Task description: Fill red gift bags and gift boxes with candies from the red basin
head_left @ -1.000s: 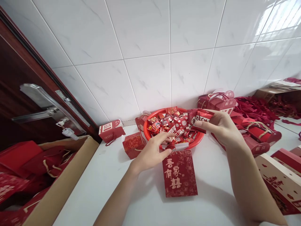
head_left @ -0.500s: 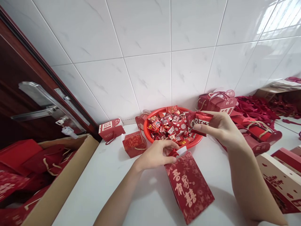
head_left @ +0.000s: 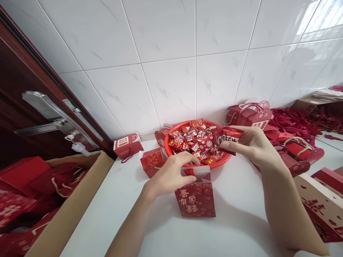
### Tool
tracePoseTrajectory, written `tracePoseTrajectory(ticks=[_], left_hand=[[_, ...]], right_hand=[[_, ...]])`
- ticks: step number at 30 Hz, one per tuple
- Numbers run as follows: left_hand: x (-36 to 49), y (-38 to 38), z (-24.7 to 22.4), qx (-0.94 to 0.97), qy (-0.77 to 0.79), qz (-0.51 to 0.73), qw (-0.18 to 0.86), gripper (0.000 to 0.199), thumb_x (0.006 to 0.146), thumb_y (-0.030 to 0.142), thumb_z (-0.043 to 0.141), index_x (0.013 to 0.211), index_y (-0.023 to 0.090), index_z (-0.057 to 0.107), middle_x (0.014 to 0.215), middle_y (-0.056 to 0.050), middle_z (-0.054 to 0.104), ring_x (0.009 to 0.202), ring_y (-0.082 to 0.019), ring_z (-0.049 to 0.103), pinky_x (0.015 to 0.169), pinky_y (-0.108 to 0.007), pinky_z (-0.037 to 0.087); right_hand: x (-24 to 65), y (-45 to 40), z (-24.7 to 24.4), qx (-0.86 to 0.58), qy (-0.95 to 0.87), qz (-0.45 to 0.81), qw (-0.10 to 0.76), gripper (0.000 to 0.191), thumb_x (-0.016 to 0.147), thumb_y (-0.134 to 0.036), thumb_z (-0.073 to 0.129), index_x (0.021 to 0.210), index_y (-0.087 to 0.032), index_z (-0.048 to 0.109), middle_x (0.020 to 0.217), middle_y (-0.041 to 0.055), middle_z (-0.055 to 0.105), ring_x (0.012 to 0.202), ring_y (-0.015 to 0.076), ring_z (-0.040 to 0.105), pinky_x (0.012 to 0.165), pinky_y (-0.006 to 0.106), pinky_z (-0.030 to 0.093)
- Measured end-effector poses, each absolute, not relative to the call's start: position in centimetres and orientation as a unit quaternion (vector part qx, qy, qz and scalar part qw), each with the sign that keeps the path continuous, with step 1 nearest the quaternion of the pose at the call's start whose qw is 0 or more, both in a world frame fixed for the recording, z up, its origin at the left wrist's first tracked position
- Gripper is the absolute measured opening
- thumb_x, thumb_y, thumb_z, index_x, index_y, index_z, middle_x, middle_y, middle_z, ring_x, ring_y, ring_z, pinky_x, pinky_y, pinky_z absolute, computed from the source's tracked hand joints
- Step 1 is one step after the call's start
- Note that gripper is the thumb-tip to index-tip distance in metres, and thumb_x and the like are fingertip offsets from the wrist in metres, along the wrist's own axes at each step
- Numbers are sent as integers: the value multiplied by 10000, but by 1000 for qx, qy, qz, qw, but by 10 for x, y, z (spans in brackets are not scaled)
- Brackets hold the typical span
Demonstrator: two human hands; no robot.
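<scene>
A red paper gift box (head_left: 197, 201) with gold Chinese characters stands on the white table, its top open and its pale inside showing. My left hand (head_left: 174, 173) grips the box's upper left edge, thumb at the front and fingers over the far side. A small shiny red piece (head_left: 189, 172) shows by the thumb; whether it is held or lies inside, I cannot tell. Over the right rim of a red basin (head_left: 226, 157) full of wrapped sweets (head_left: 205, 142), my right hand (head_left: 250, 144) pinches a red wrapped sweet packet (head_left: 230, 137).
Left of the basin are two red boxes (head_left: 151, 160) (head_left: 127, 145). A cardboard carton (head_left: 77, 192) of red boxes stands at the left by a door (head_left: 16, 107). More boxes (head_left: 252, 116) and dark red ribbons (head_left: 292, 123) lie at the right. Cream-and-red boxes (head_left: 316, 203) stand at the right front.
The gift box has gone from tilted to upright, its opening now facing up. My left hand has shifted slightly left with it. The right hand with the packet has barely moved.
</scene>
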State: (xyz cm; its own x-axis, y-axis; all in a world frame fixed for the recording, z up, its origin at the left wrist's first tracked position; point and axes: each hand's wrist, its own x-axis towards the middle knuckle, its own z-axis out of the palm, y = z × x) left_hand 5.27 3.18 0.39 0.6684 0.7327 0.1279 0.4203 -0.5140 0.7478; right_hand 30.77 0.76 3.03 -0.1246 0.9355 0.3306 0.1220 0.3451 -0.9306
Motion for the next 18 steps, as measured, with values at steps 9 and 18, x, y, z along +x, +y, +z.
tracePoseTrajectory(ticks=[9,18], left_hand=[[40,32,12,855,353,180,335,43,821,192,697,779,200,703,1188,-41,672,1070,-215,660,874,-305,519],[24,36,17,867,382,93,306,438,793,210,695,1227,252,736,1229,-44,736,1095,-257,687,859,-309,544]], right_hand=[[306,4,31,-409,-645,395,510,380,780,-442,812,1074,-202,779,1026,79,787,974,320,737,770,386,622],[306,3,33,-425,-690,344,474,407,773,-459,802,1075,-187,780,953,69,787,904,296,732,761,367,617]])
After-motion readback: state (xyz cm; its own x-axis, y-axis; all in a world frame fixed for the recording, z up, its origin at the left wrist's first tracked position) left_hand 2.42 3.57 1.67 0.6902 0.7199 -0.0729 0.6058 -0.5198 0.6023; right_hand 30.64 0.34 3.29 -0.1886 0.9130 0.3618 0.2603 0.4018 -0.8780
